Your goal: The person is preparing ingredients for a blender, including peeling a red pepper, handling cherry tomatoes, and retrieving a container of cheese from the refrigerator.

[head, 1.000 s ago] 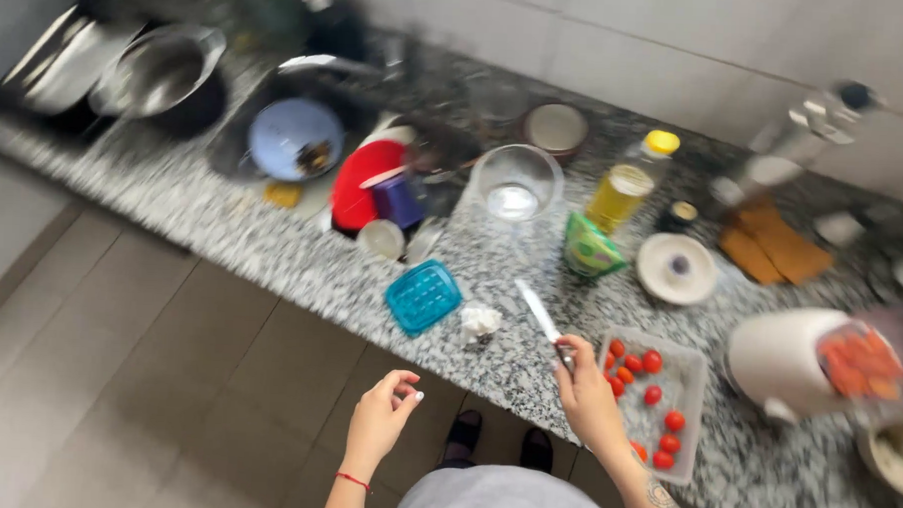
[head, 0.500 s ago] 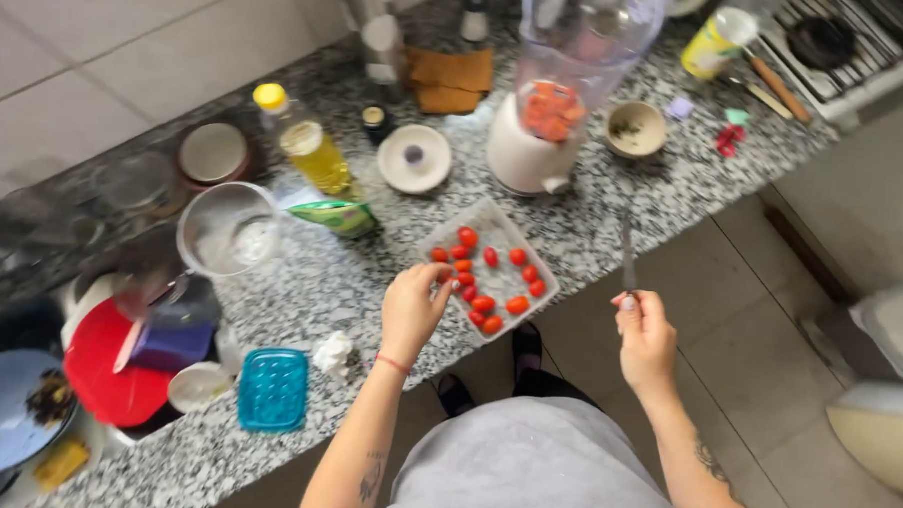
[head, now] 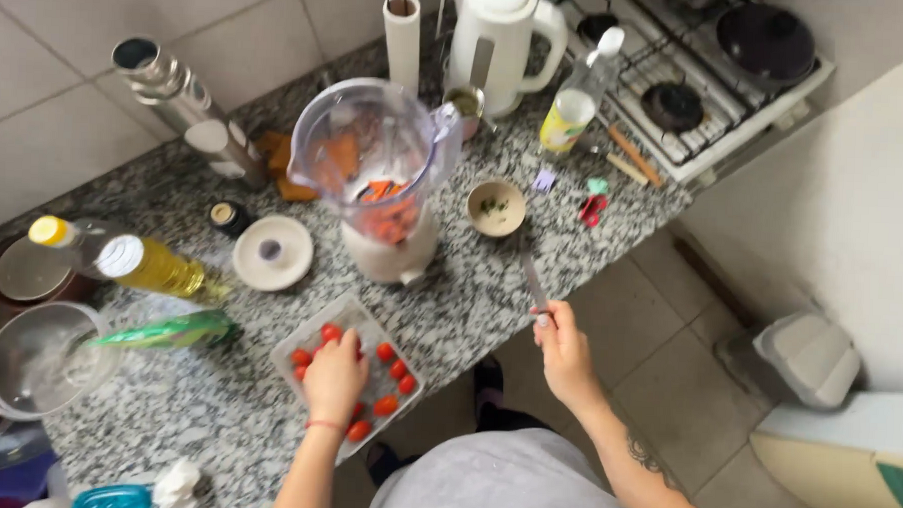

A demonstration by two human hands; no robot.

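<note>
The left hand (head: 334, 378) rests, fingers curled down, on the small red tomatoes (head: 395, 368) in a clear tray (head: 309, 331) near the counter (head: 216, 396) edge; whether it pinches one I cannot tell. A careless push could tip the tray off. Behind stands the blender (head: 379, 176). The right hand (head: 565, 350), fist closed around a knife (head: 533, 280), holds the blade out over the edge, where it could nick the nearby bowl (head: 496, 208).
</note>
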